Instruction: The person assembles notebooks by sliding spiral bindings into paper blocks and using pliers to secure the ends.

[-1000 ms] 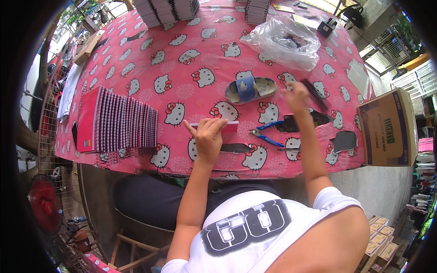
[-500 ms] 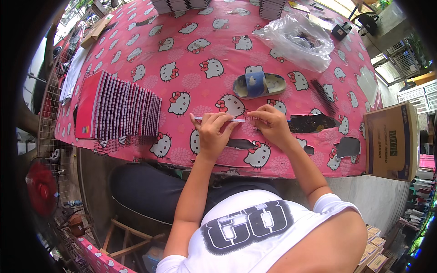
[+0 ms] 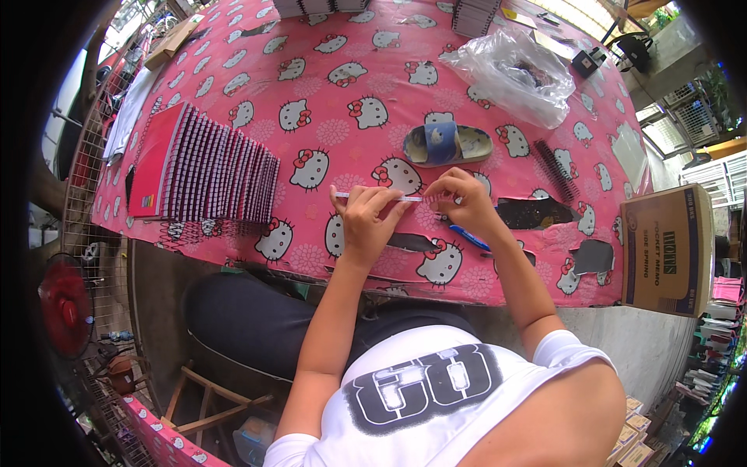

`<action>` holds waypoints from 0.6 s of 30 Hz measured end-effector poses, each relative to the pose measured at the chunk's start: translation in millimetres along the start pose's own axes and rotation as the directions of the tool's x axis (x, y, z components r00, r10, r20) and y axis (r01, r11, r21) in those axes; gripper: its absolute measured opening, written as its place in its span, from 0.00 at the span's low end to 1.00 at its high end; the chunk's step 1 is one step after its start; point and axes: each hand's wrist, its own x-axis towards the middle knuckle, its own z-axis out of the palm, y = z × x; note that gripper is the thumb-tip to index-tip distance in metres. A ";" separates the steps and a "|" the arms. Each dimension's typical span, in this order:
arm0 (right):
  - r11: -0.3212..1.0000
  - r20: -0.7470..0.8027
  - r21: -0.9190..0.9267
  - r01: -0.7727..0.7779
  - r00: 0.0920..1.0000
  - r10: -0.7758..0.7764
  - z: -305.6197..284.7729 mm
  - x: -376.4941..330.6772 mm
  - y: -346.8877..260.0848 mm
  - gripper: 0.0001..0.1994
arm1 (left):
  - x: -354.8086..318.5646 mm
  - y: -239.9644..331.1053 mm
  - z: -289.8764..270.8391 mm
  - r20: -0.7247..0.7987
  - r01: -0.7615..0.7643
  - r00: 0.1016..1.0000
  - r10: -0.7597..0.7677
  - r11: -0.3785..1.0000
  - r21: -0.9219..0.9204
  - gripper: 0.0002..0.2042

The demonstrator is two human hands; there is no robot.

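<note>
My left hand (image 3: 366,224) pinches a thin, white-edged notebook (image 3: 410,198) seen almost edge-on above the pink tablecloth. At its right end, the fingers of my right hand (image 3: 468,205) are closed on a small spiral wire coil (image 3: 433,199), in line with the white edge. How far the coil passes through the notebook is too small to tell. Below my right wrist lies a blue pen (image 3: 469,237). Just beyond both hands is a blue and cream slide sandal (image 3: 447,144).
Left of my hands leans a row of red spiral notebooks (image 3: 206,167). Loose dark coils (image 3: 555,170) lie to the right, and a clear plastic bag (image 3: 510,78) is behind them. A brown carton (image 3: 668,249) stands at the right edge. The tablecloth (image 3: 334,144) has torn patches.
My right hand has shifted slightly up at the end of the notebook. The blue pen now shows below my right wrist. The whole view has tilted a little.
</note>
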 end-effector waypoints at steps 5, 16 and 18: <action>0.952 0.194 0.147 -0.269 0.952 0.239 -2.4 1.1 5.4 0.06 | 1.6 1.3 1.9 -0.012 -0.002 1.000 0.002 1.000 0.017 0.09; 0.958 -0.009 -0.278 0.066 0.997 -0.071 26.8 -2.3 -6.9 0.15 | 0.2 -5.5 1.0 -0.025 -0.019 1.000 0.018 1.000 -0.006 0.11; 0.956 -0.031 -0.286 0.068 0.996 -0.081 28.5 -0.7 -7.0 0.15 | 1.9 -4.1 -0.9 -0.071 -0.040 0.997 0.041 0.999 0.019 0.10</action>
